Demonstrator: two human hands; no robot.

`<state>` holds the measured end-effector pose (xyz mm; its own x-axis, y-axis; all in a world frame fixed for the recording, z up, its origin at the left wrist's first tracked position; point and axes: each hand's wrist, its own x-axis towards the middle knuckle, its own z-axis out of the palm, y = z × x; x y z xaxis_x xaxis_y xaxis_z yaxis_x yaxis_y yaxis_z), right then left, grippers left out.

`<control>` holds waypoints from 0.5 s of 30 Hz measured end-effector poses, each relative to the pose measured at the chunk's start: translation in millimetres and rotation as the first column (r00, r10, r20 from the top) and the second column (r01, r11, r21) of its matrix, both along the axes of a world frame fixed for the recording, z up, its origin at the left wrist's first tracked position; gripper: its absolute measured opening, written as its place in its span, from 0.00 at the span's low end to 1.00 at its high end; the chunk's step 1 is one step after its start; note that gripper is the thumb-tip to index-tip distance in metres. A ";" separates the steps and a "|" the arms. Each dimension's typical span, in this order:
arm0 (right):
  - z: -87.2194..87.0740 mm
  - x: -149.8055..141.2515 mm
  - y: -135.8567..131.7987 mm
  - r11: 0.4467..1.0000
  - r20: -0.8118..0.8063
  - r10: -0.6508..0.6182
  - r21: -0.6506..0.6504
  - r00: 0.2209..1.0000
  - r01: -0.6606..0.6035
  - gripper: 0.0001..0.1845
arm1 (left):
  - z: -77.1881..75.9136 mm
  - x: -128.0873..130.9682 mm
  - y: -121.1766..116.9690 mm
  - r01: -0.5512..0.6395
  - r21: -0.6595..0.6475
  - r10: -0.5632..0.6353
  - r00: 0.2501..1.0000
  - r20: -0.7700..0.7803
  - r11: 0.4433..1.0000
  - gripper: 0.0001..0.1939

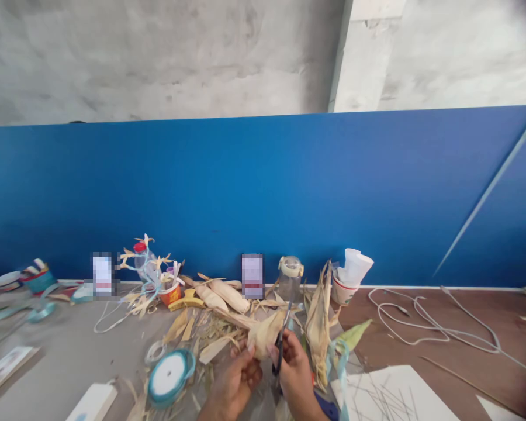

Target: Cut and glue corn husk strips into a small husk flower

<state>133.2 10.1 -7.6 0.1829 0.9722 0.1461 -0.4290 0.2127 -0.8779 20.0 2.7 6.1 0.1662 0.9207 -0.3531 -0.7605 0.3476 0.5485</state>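
Note:
A pale, dry corn husk (265,334) is spread between my two hands, its wide side toward the right. My left hand (241,374) pinches the husk's lower left edge between thumb and fingers. In my right hand (296,368) is a pair of dark-handled scissors (279,351), blades pointing up and away beside the husk's right edge. Whether the blades touch the husk I cannot tell. Loose husk scraps (219,327) lie just beyond my left hand. A tall bundle of dried husks (319,321) stands to the right of my right hand.
A spool of teal ribbon (169,377) lies left of my hands. Whole husks (230,295), a clear lidded bottle (290,280) and a phone (252,276) line the back. At right are a cup (344,290), a white cable (442,333) and thin wires on white paper (355,389).

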 end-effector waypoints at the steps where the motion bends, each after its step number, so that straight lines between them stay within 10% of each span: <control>1: -0.3 -0.2 0.1 1.000 -0.001 -0.008 -0.001 1.000 0.008 0.19 | -1.2 0.4 -0.7 0.006 0.001 -0.006 1.000 0.029 1.000 0.21; 15: -5.6 -7.5 -2.9 0.997 -0.014 -0.059 -0.056 0.998 0.058 0.21 | -0.2 9.6 2.0 -0.122 0.034 0.125 0.987 -0.100 0.992 0.23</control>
